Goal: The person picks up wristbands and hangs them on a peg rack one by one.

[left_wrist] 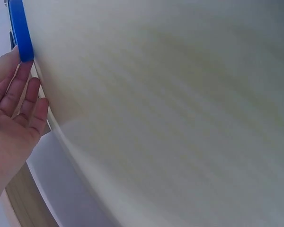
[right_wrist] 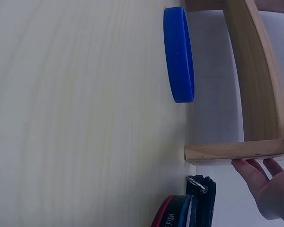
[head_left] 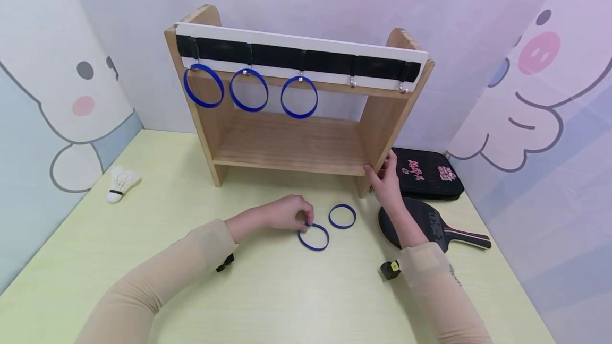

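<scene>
Ring (left_wrist: 22, 33), blue and thin, at the tabletop (head_left: 268, 307) in front of the wooden rack (head_left: 291, 142), pinched along its back left edge between thumb and forefinger of the left hand (head_left: 288, 212), other fingers loosely bent. Cannot tell whether lying flat or slightly raised. Near it, farther back and to the right, a second blue ring (right_wrist: 177, 54) lying on the tabletop, close to the rack's right leg.

Low on the rack's right side panel (head_left: 384, 113), the right hand (head_left: 388, 185) gripping, thumb at the front, fingers against the outer face. Across the rack's upper front, a white rail (head_left: 334, 48) with a black band (head_left: 330, 61) and a row of five small metal hooks (head_left: 353, 83); from the three leftmost, hanging rings (head_left: 250, 110), also blue, one per hook.

Right of the rack, a black zip case (head_left: 425, 174) with pink lettering; in front of that, partly behind the right forearm, a black table tennis paddle (head_left: 425, 222), handle pointing right. Far left on the tabletop, a white shuttlecock (head_left: 121, 182) on its side. Around everything, pale walls with cartoon animals (head_left: 81, 89).
</scene>
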A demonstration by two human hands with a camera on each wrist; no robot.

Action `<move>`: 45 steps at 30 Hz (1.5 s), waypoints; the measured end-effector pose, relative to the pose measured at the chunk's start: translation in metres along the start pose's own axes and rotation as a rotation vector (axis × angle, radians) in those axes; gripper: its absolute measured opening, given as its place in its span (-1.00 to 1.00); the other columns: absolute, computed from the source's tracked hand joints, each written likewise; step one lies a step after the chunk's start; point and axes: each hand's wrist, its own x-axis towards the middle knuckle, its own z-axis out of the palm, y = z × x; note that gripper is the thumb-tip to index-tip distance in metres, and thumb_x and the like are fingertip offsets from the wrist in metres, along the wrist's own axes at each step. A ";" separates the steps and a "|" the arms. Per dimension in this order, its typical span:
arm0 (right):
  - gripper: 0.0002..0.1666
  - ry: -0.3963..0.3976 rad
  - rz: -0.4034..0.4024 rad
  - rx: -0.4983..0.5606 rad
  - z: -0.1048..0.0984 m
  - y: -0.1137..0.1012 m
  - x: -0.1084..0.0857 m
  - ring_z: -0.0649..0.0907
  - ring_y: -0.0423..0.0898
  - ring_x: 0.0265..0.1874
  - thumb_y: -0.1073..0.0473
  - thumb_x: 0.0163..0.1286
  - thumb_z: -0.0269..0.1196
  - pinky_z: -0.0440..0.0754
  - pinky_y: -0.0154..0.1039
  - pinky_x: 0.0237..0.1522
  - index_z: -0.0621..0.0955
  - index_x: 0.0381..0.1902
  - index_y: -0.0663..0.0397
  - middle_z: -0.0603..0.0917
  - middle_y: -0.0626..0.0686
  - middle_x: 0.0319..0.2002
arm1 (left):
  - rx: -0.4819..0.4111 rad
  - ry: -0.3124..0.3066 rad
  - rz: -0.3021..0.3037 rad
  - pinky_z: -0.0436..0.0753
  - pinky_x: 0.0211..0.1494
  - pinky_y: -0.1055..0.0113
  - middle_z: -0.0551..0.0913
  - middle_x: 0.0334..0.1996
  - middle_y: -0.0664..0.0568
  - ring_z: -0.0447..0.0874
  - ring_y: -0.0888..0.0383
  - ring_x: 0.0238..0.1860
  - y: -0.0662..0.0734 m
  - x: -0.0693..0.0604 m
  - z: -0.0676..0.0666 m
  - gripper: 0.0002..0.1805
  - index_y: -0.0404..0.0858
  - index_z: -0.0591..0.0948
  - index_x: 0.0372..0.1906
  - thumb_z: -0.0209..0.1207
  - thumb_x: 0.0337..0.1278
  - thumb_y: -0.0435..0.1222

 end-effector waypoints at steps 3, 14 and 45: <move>-0.19 0.003 0.002 -0.003 0.000 0.000 0.000 0.41 0.19 0.20 -0.09 0.37 0.13 0.40 0.24 0.16 -0.07 0.39 -0.43 0.20 0.20 0.30 | -0.008 0.001 0.001 0.52 -0.02 0.42 0.63 -0.41 0.25 0.52 0.32 -0.26 0.001 0.000 0.000 -0.87 -0.11 0.61 -0.41 0.37 -0.04 -0.32; -0.19 -0.002 0.003 0.005 0.000 -0.001 0.000 0.40 0.19 0.21 -0.08 0.37 0.13 0.40 0.24 0.17 -0.07 0.39 -0.42 0.19 0.20 0.31 | -0.088 0.006 -0.014 0.54 -0.28 0.49 0.57 -0.48 0.22 0.49 0.31 -0.40 0.006 -0.001 0.001 -0.84 -0.18 0.58 -0.38 0.34 -0.05 -0.42; -0.22 0.039 -0.006 -0.080 -0.010 -0.017 -0.002 0.56 0.16 0.04 -0.09 0.32 0.21 0.63 0.11 -0.10 0.11 0.39 -0.21 0.40 0.20 0.22 | -0.100 0.128 -0.030 0.58 -0.29 0.43 0.68 -0.40 0.10 0.54 0.28 -0.37 0.035 -0.019 -0.027 -0.94 -0.22 0.65 -0.29 0.22 0.13 -0.38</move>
